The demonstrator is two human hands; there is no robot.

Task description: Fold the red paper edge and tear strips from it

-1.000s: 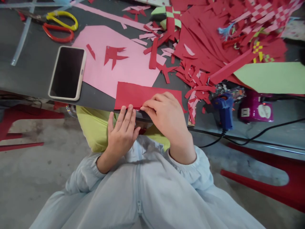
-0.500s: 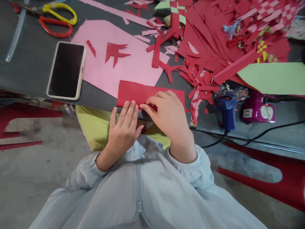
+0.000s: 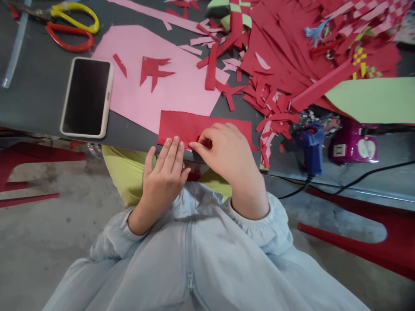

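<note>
A strip of red paper [image 3: 184,121] lies along the near edge of the table, partly over a pink sheet [image 3: 129,95]. Its near edge is folded or creased. My left hand [image 3: 164,170] rests flat on that edge, fingers stretched out with the tips pressing the paper's left part. Just right of it, my right hand [image 3: 228,153] bends over the paper, thumb and forefinger pinched at its near edge. The other fingers of that hand are curled and partly hidden. A fish-shaped red cutout [image 3: 152,71] lies on the pink sheet above.
A phone [image 3: 87,97] lies left, below scissors [image 3: 73,28] with yellow and red handles. Red and pink scraps [image 3: 266,97] pile up at right, near a green sheet [image 3: 376,99]. A blue glue gun [image 3: 309,147] and a purple power socket [image 3: 355,147] trail black cords.
My left hand has slid slightly left along the red paper's edge. The right hand keeps nearly the same pinch. The view has shifted a little.
</note>
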